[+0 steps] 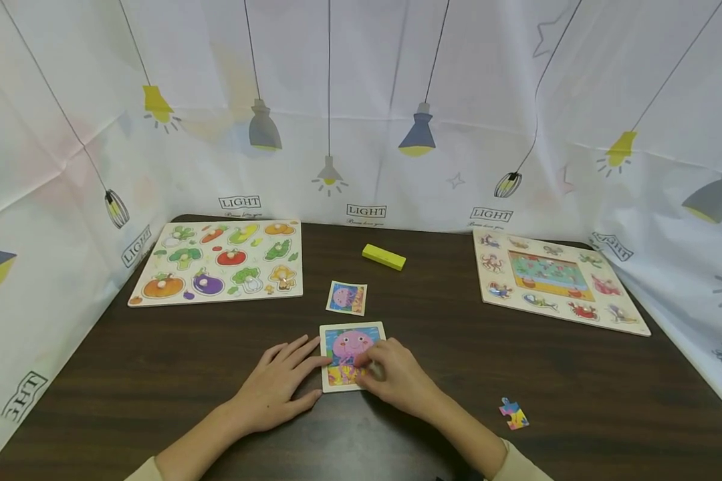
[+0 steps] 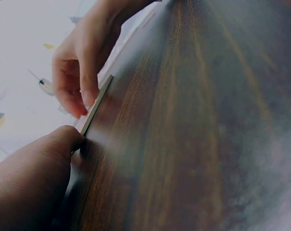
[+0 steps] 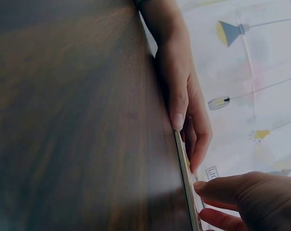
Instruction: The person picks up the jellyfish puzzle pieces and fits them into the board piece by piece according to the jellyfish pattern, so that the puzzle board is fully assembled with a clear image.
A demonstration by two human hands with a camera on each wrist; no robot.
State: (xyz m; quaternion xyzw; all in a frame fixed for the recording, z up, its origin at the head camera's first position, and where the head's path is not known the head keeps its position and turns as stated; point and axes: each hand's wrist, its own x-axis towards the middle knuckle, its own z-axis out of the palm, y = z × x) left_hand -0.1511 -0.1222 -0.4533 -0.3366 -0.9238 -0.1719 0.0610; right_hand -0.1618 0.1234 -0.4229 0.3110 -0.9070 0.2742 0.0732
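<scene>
A small square jellyfish puzzle [image 1: 350,342] with a pale wooden frame lies in front of me on the table. My left hand [image 1: 284,381] rests at its left side with fingers fairly straight, the index fingertip over the frame. In the left wrist view the left thumb [image 2: 63,139] meets the board's edge. My right hand [image 1: 400,377] is over the lower right of the puzzle, with bent fingers and thumb at its surface. It hides that corner, and I cannot tell whether a piece is between the fingertips. A loose puzzle piece [image 1: 515,415], blue, yellow and pink, lies to the right.
Beyond the puzzle is a jellyfish picture card [image 1: 346,298], with a yellow block [image 1: 384,257] farther back. A vegetable peg board [image 1: 192,262] lies back left and a sea-animal board [image 1: 553,287] back right. A printed cloth [image 1: 361,87] surrounds the dark table [image 1: 427,300].
</scene>
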